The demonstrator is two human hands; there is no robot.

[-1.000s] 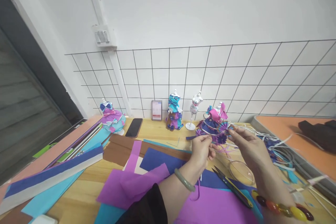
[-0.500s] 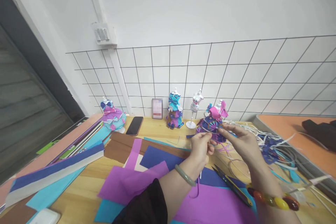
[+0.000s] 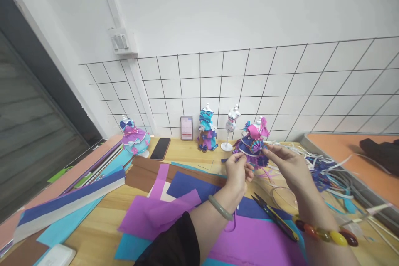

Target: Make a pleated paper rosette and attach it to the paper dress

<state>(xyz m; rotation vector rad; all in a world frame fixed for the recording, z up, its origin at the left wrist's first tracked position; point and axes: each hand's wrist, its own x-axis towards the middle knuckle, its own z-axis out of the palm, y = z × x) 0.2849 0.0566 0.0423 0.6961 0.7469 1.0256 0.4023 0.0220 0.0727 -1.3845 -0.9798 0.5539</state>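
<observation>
A small dress form (image 3: 261,121) wears a paper dress with a pink top and a dark blue and purple skirt (image 3: 245,146). My right hand (image 3: 291,168) pinches a pleated paper fan (image 3: 257,146) in purple and teal by its right edge, against the front of the skirt. At the skirt's lower left, my left hand (image 3: 237,173) is closed in a pinch; what lies between its fingertips is hidden. A bare white dress form (image 3: 232,119) stands just left of the dress.
Two more dressed forms stand behind, one teal and brown (image 3: 207,131), one purple and light blue (image 3: 134,138). A phone (image 3: 160,149), coloured paper sheets (image 3: 158,216) and black-handled scissors (image 3: 276,218) lie on the table. Tangled cords and strips (image 3: 327,174) are heaped at right.
The pleated fan has shifted slightly up and right and turned with my right hand, showing more of its face. My left hand has barely moved.
</observation>
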